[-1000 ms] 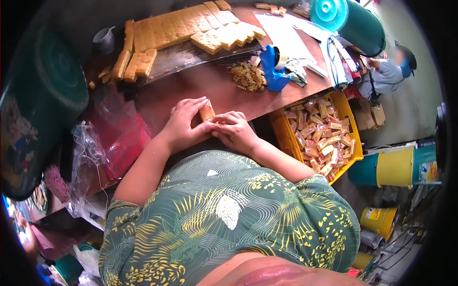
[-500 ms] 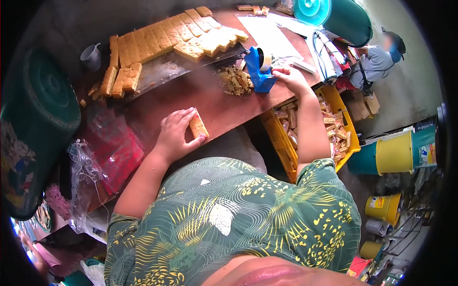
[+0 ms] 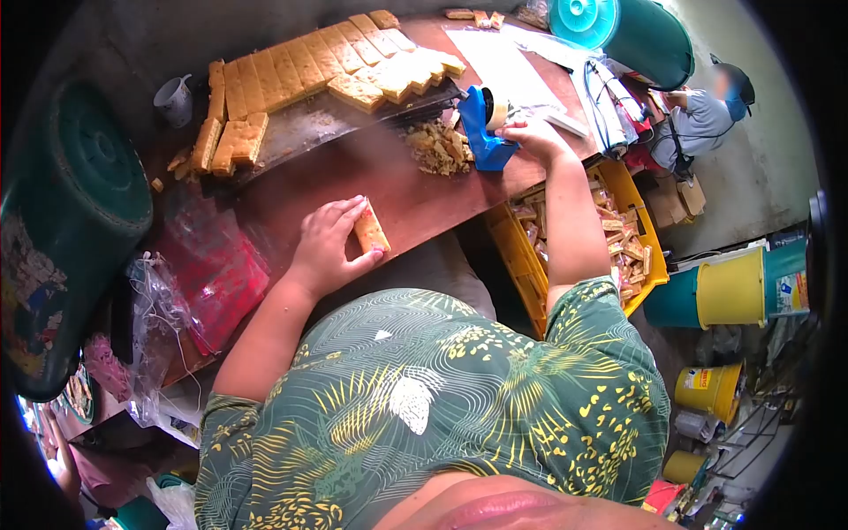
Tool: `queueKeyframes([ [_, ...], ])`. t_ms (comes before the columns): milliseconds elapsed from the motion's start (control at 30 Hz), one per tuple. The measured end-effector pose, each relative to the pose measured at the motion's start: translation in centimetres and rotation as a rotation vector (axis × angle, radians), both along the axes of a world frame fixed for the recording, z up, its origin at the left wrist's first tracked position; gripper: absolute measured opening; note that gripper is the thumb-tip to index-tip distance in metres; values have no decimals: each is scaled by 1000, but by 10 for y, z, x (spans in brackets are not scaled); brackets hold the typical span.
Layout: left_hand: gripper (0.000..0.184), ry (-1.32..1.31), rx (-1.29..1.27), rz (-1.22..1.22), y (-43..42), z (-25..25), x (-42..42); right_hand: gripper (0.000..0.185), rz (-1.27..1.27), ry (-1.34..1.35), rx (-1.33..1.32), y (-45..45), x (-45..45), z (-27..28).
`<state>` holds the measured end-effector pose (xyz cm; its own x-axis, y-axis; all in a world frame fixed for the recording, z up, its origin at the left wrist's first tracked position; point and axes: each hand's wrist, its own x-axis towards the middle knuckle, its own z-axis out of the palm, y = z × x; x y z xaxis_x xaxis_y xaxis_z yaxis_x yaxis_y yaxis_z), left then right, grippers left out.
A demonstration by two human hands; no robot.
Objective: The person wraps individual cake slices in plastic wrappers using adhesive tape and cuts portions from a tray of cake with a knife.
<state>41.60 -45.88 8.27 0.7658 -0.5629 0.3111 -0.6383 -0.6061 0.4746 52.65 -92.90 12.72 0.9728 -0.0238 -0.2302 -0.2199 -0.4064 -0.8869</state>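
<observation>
My left hand (image 3: 329,237) is closed round a rectangular cake bar (image 3: 372,228) at the table's front edge. My right hand (image 3: 534,138) is at the blue tape dispenser (image 3: 481,132), fingers pinched beside its tape roll (image 3: 498,112); any tape between the fingertips is too small to make out. Behind, rows of cake bars (image 3: 291,72) lie on a dark tray (image 3: 309,132). A heap of crumbs and broken pieces (image 3: 437,148) sits left of the dispenser. Below my right forearm, a yellow crate (image 3: 521,269) holds many wrapped bars (image 3: 625,252).
Red plastic bags (image 3: 216,274) lie on the left of the table (image 3: 406,208). A white mug (image 3: 174,102) stands behind. A green bin (image 3: 79,203) is at far left, a teal drum (image 3: 627,40) at back right. Another person (image 3: 702,124) is beyond the table's right end.
My right hand has left the cake bar and reached up and right to the tape dispenser. My left hand still has the bar, now alone. The view has shifted slightly.
</observation>
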Motion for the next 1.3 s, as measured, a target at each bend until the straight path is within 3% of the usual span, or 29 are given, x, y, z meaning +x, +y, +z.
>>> queueKeyframes([
  [167, 80, -3, -9, -4, 1, -1, 0, 23, -19, 13, -57, 8, -2, 4],
  [300, 79, -12, -11, -6, 1, -1, 1, 24, -66, -115, 47, 3, 1, -11],
  [433, 79, -5, -18, -6, 1, -1, 0, 22, -220, -240, -23, 46, -46, 53],
  [500, 78, -4, -12, -5, 1, 1, 0, 18, -80, -301, -10, 44, -61, 62],
  [567, 79, -3, -2, 1, 1, 0, 0, 17, -62, -333, 39, 40, -75, 40],
  [633, 78, -7, -3, -1, 1, 0, 1, 16, -59, -255, -93, 42, -90, 23],
  [833, 79, -25, -8, -1, 1, -5, 1, 18, -121, -172, 269, 44, -104, -18],
  [967, 78, -21, -12, 5, 1, -3, -1, 13, -364, -145, 672, 52, -104, -25],
  [1100, 76, -39, -4, 3, 1, -2, -2, 22, -367, -223, 513, 46, -93, -44],
  [1300, 76, -61, -6, -3, 0, -4, -3, 26, -325, -274, 53, 58, -90, -31],
])
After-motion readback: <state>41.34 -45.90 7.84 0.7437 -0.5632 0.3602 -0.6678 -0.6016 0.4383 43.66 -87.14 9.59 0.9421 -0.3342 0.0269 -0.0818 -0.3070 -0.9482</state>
